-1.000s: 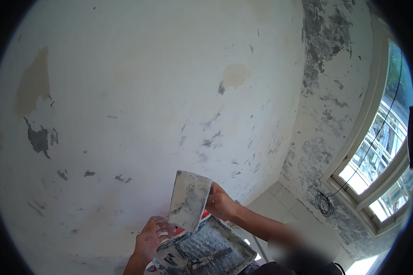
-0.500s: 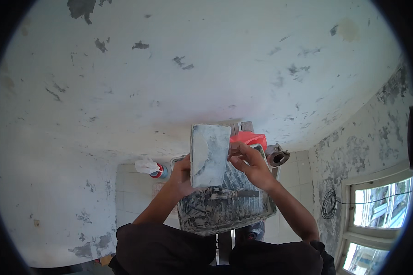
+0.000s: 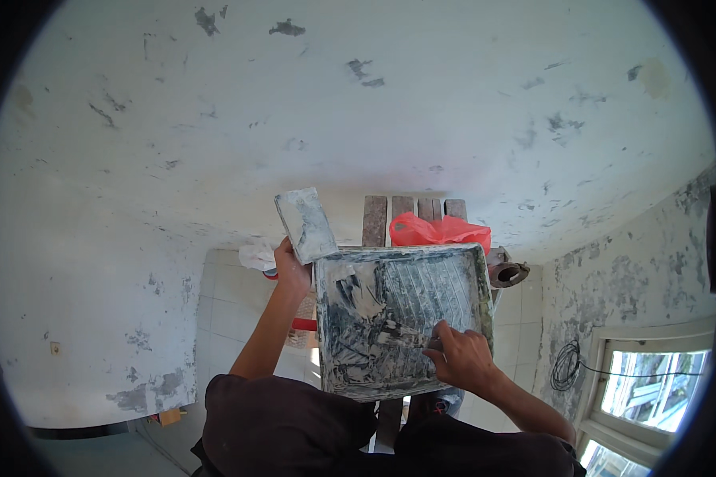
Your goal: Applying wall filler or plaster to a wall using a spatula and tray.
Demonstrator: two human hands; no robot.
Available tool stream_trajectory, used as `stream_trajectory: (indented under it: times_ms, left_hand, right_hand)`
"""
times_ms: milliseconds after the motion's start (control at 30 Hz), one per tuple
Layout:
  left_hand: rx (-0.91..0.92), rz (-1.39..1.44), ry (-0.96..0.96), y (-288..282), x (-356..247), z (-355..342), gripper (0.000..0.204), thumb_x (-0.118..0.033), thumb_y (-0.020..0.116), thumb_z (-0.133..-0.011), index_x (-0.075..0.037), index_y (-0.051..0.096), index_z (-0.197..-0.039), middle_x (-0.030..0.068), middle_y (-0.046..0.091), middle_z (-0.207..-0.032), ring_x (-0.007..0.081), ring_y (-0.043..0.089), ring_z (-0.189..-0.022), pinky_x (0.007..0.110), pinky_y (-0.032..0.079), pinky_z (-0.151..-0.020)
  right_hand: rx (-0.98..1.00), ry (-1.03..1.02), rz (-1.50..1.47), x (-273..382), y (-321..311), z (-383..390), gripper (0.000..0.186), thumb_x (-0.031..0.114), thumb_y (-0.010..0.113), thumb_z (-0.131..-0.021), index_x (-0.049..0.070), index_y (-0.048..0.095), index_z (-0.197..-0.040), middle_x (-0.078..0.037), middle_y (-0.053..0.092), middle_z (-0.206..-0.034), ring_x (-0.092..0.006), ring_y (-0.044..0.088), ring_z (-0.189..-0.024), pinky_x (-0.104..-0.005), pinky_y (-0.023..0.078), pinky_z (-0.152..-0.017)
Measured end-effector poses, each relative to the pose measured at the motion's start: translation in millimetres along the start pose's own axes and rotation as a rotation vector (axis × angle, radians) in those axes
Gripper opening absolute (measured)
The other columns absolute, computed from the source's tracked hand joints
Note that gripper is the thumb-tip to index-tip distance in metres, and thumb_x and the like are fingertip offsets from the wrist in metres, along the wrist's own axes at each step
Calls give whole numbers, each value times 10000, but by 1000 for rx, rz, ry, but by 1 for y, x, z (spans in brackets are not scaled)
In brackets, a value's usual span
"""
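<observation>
Here, listed outward from the hands, with the ribbed, smeared tray as landmark:

- Right hand: over the tray's right half, thumb and forefinger bent at the handle end of the scraper; whether they are closed on it, cannot tell.
- Scraper: flat-bladed, coated; lying inside the tray, near its middle. Long axis roughly left to right across the tray, handle toward the right, blade pointing left, away from the right hand, which is by far the nearer of the two.
- Left hand: at the tray's far left corner, clasped on the lower end of a rectangular plate.
- Plate: pale, with grey smears; held up beyond the tray's far left corner, long axis pointing away from the person, far end tipped left.
- Red plastic bag: just beyond the tray's far edge, on the slatted wooden surface.
- Dark hollow tube: right of the tray's far right corner.
- White crumpled material: left of the tray's far left corner.
- Patched wall: beyond the tray.
- Coiled black cable: well right of the tray.
</observation>
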State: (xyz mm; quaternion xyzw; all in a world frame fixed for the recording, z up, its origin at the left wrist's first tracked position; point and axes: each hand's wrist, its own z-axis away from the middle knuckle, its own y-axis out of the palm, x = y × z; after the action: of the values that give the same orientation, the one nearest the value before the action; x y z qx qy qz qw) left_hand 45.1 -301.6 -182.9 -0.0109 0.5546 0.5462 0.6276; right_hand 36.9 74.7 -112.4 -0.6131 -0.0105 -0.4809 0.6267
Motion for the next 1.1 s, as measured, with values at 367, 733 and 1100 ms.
stream_trajectory:
  times_ms: [367, 733, 1100]
  left_hand:
    - [132, 14, -148, 4, 4, 0, 447, -272, 352, -906, -9, 595, -1174, 147, 650, -1097, 303, 629, -995, 448, 520, -869]
    - [187, 40, -130, 21, 1, 13, 353, -209, 378, -920, -31, 573, -1155, 116, 661, -1032, 273, 665, -927, 433, 548, -853]
    - [182, 21, -108, 25, 5, 16, 354, -217, 378, -931, -30, 562, -1168, 128, 664, -1038, 277, 670, -929, 433, 549, -859]
  right_hand:
    - [161, 39, 31, 66, 20, -5, 423, 104, 556, -875, -16, 384, -1242, -283, 557, -918, -430, 647, -597, -520, 520, -503]
    - [-21, 83, 76, 71, 42, -53, 379, 52, 521, -881, -21, 380, -1225, -292, 535, -965, -424, 657, -609, -483, 539, -505]
    - [142, 109, -37, 69, 22, 1, 393, 74, 553, -846, -17, 381, -1187, -290, 544, -932, -484, 634, -652, -558, 530, -566]
